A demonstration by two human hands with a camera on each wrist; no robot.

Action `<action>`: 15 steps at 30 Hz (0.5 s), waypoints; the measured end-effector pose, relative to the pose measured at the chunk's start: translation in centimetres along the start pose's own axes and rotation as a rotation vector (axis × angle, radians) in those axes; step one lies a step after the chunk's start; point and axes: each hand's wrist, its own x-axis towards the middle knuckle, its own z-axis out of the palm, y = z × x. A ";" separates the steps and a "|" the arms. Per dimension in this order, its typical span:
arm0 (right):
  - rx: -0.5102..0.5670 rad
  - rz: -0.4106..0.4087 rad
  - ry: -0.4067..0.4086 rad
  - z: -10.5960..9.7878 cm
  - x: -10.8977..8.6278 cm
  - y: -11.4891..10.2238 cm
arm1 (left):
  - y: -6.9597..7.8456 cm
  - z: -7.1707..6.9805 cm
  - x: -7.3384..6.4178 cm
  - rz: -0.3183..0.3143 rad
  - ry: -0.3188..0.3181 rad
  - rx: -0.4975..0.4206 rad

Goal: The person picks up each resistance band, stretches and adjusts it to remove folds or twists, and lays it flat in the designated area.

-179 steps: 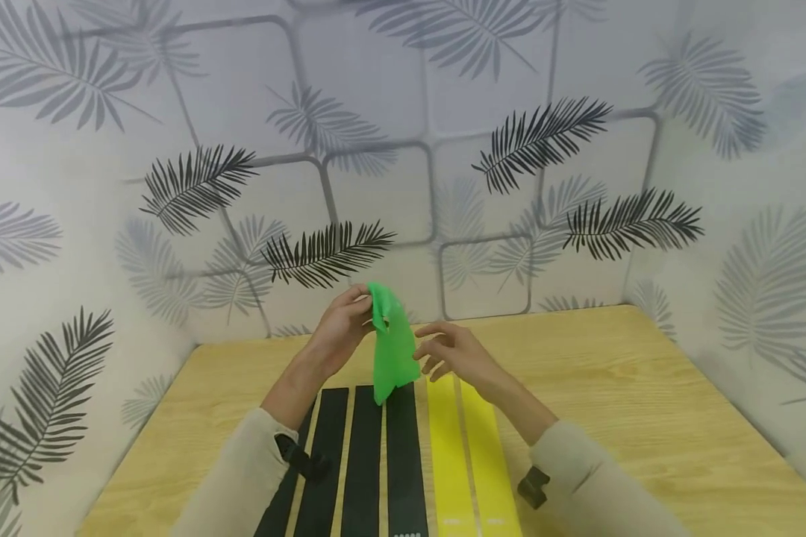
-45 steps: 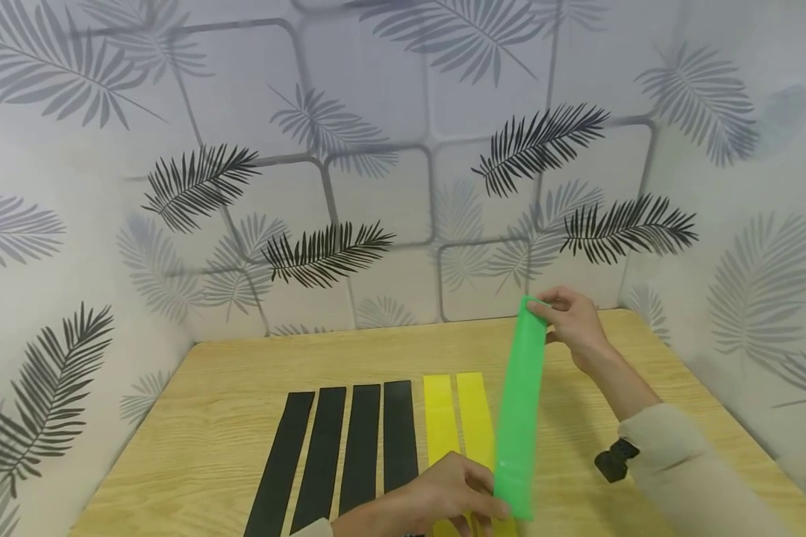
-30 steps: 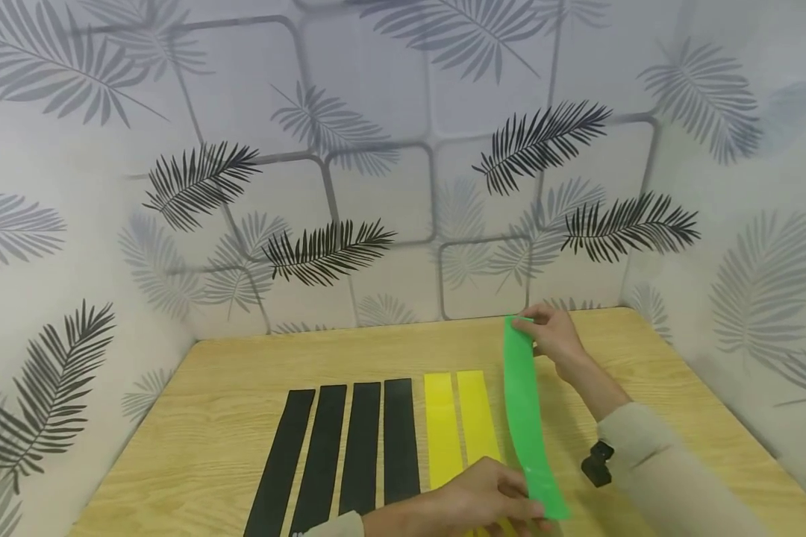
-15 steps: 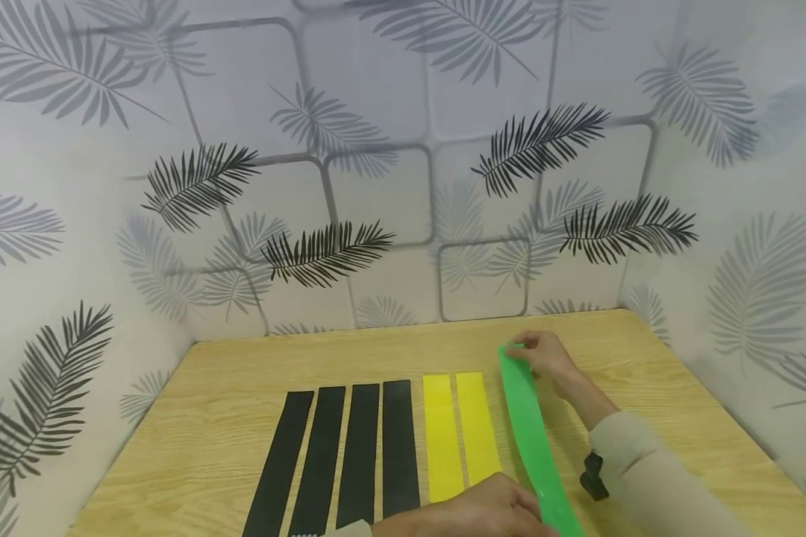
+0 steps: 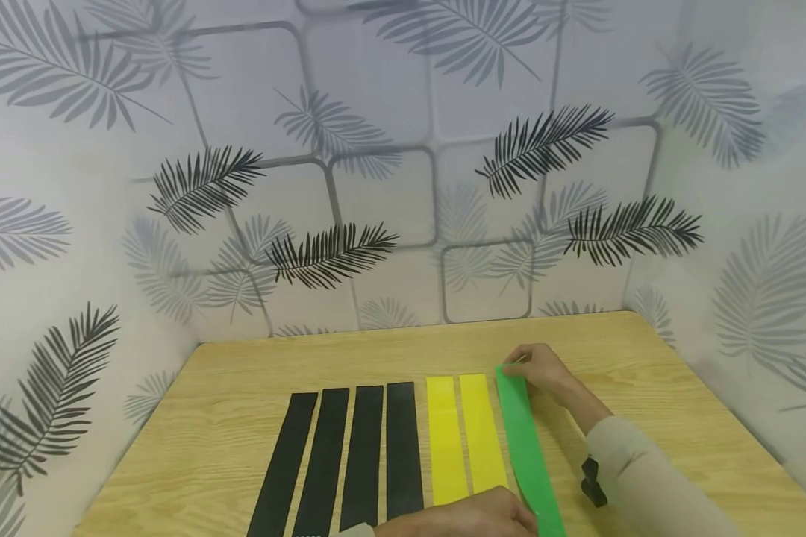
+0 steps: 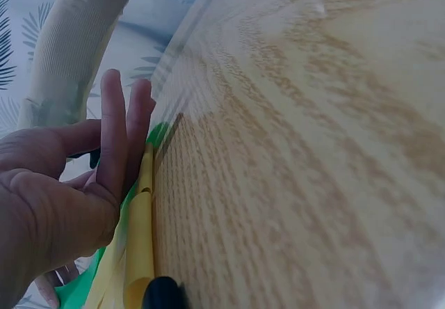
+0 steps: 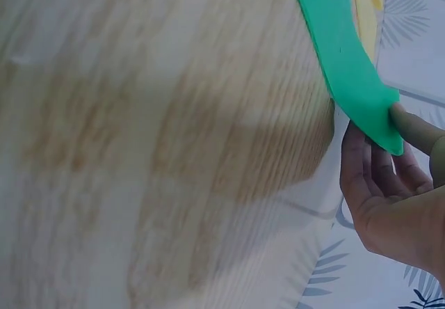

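A long flat green resistance band (image 5: 529, 447) stretches front to back, right of two yellow bands. My right hand (image 5: 540, 369) pinches its far end between thumb and fingers; in the right wrist view that end of the green band (image 7: 358, 79) curves up off the table. My left hand (image 5: 480, 516) is at the near end, low in the head view, and seems to grip the band's left edge. In the left wrist view two fingers of the left hand (image 6: 76, 191) look fairly straight, and the grip itself is partly hidden.
Two yellow bands (image 5: 447, 440) lie side by side, their near ends behind the left hand. Several black bands (image 5: 403, 447) lie in a row to their left. The wooden table (image 5: 678, 418) meets a leaf-patterned wall covering (image 5: 389, 194) at the back and sides.
The green band, first bunched in the left hand, was spread between both hands, carried right past the yellow bands, and lowered close to the table. Both hands have come down with it.
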 end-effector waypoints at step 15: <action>-0.012 -0.007 0.010 0.5 0.1 0.0 | -0.4 -0.3 0.0 -0.035 -0.079 -0.023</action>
